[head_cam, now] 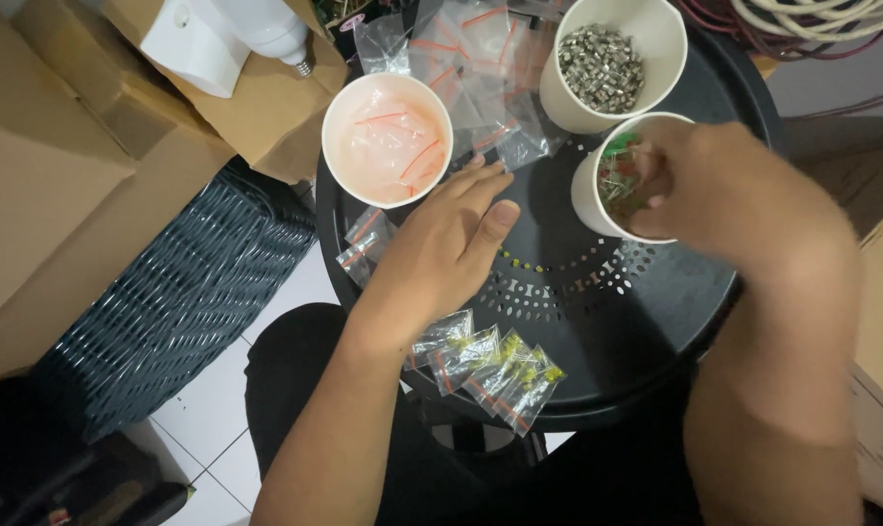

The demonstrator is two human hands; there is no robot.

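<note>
The right hand's (pixel 714 185) fingertips are hidden inside the paper cup (pixel 597 200), its blurred contents too small to identify.

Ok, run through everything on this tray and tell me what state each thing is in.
Left hand: flat, open, on the black tray.
Right hand: fingers dipped into the cup of coloured parts.
Cup of metal parts: upright, partly full.
Cup of empty bags: upright, full.
Filled bags: lying at tray edge.

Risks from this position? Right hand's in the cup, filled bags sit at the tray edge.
1. The right hand reaches into the cup of small red and green parts, which stands near the black tray's rim; it might tip.
2. The filled bags lie at the near edge and may slide off.
3. The left hand rests flat beside tiny loose parts and may scatter them.
</note>
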